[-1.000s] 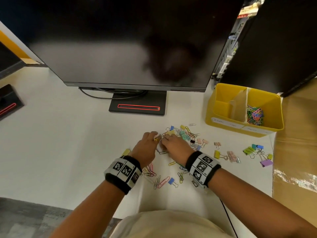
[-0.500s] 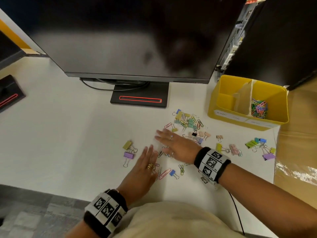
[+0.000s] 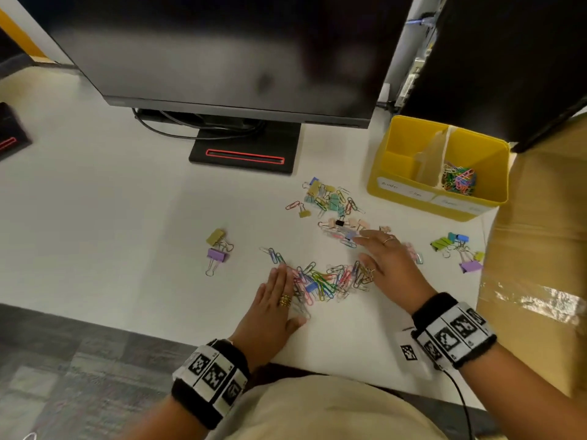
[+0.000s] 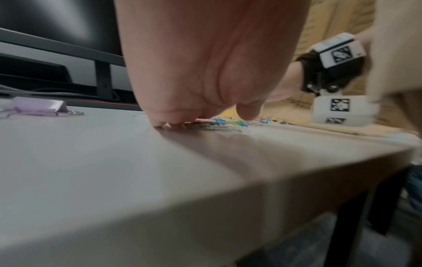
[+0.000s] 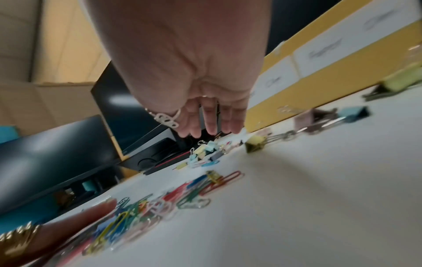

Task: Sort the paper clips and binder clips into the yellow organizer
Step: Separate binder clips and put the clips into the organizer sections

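So now both flat, open-fingered hands, left hand (image 3: 275, 308) and right hand (image 3: 390, 261), have raked a paper clip pile (image 3: 330, 281) together between them, well short of the yellow organizer (image 3: 405, 198), ready for scooping.

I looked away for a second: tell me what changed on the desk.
Both hands drew apart and flattened: left hand pulled back toward the desk edge, right hand slid right, raking paper clips into a pile between them. Neither grips anything. The yellow organizer stayed put.
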Tool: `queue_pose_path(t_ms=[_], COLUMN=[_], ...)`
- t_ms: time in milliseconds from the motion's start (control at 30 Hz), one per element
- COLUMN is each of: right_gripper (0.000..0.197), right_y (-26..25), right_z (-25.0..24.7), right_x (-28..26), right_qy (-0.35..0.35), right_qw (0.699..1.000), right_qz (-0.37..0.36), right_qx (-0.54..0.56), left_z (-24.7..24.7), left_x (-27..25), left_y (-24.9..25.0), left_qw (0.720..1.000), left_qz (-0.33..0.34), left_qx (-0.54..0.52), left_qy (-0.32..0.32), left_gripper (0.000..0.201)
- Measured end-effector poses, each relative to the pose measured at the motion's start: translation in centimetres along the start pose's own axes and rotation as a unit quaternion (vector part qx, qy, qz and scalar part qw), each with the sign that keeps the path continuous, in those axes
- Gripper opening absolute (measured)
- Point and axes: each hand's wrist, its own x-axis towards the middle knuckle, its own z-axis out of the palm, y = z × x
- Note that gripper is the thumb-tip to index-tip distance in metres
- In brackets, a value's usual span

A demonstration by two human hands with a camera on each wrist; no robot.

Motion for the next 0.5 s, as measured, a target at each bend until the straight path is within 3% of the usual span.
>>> queue_pose_path(t_ms=[100, 200, 300, 500], right_gripper=[0.025, 0.036, 0.046, 0.046], right_y=[0.7, 0.1, -0.1, 0.3], right_z=[-0.1, 1.1, 1.8, 1.3], right_x=[-1.7, -2.8, -3.2, -3.5], right_qy=[0.003, -0.059, -0.082, -0.08], right_qw=[1.0, 0.997, 0.993, 0.993], right_qz=[-0.014, -0.031, 0.012, 0.037], right_qx=[-0.015, -0.049, -0.087, -0.077], left_z=[-0.5, -0.8, -1.5, -1.7], left_x=[0.1, 0.9, 2.1, 2.8], left_y=[0.8, 2.3, 3.9, 5.2], left_qw=[0.993, 0.971, 0.974, 0.977], left_qz=[-0.007, -0.004, -0.043, -0.075], left_qx=[-0.066, -0.067, -0.07, -0.058], left_qy=[0.093, 0.23, 0.212, 0.192], left_gripper=[0.065, 0.029, 0.026, 0.019])
